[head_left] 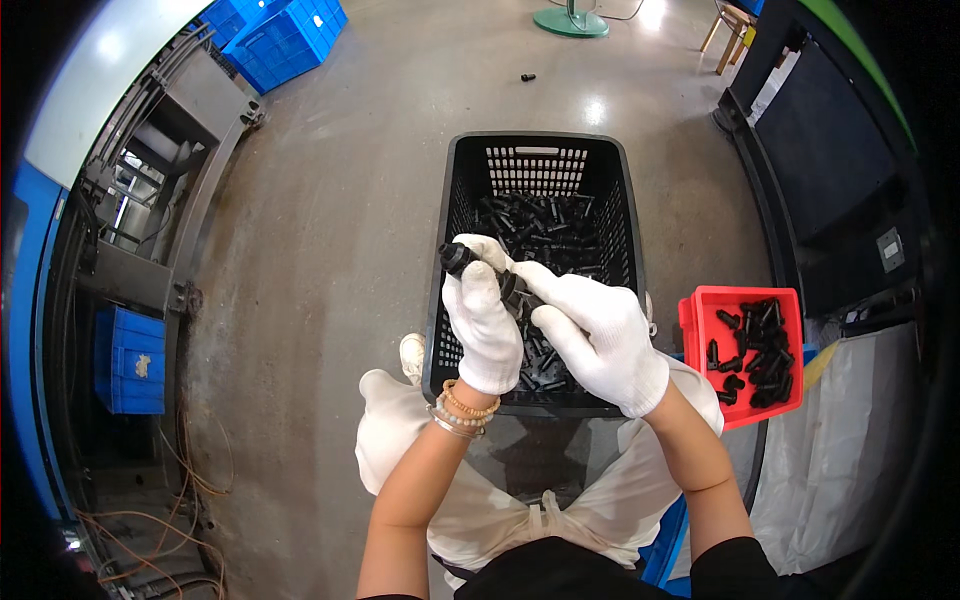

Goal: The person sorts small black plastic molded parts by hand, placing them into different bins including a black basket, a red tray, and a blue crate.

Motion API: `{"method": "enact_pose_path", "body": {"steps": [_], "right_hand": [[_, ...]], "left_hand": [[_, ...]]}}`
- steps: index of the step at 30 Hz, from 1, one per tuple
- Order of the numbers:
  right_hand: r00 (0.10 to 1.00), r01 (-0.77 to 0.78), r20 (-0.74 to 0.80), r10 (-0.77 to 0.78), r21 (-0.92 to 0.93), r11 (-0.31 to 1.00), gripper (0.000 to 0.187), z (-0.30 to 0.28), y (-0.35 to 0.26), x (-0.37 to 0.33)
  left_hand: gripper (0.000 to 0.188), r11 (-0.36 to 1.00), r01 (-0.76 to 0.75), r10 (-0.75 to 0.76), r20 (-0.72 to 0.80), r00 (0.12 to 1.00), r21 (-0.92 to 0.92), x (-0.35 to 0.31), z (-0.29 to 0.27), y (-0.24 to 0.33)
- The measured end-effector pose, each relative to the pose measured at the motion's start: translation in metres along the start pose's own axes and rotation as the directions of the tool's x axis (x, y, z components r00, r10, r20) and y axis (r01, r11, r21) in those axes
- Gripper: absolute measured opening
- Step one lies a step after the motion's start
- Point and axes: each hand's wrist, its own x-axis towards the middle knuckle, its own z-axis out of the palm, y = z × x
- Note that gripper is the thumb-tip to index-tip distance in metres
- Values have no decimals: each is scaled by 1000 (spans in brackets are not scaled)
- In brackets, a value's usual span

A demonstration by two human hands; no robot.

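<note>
My left hand [483, 325], in a white knit glove, is closed around a black plastic fitting [456, 258]. The fitting's ribbed round end sticks out to the left, past the thumb. My right hand [600, 335], gloved alike, meets its other end, with the index fingertip against it and the thumb lower and a little apart. The remaining right fingers are hidden underneath. Both hands are over a black plastic crate [437, 300] with perforated walls, which holds many loose black fittings [545, 225].
Beside my right knee stands a red bin [686, 318] with more black fittings [768, 350]. One black piece [528, 77] lies on the floor beyond the crate. Machinery flanks both sides. Blue crates [285, 45] stand far left, another blue box [131, 360] nearer, with loose cables [205, 487] below.
</note>
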Motion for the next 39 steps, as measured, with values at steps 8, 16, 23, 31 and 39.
{"method": "enact_pose_path", "body": {"steps": [8,16,23,31,39], "right_hand": [[999,-33,-34,34,18,999,35,3,1,-1],[986,-70,-136,98,193,979,25,8,7,2],[931,-266,-90,353,495,827,17,12,8,0],[937,-223,-135,322,478,849,14,13,8,3],[947,-277,-140,288,93,956,19,-33,59,12]], "left_hand": [[50,998,27,-27,12,1000,-51,-4,-1,-1],[54,998,14,-6,126,992,-69,-7,-3,-6],[57,998,-29,38,148,988,-63,-10,2,-13],[54,1000,9,-8,105,994,-3,-15,5,-14],[19,887,-224,45,407,912,403,-10,10,-7]]}}
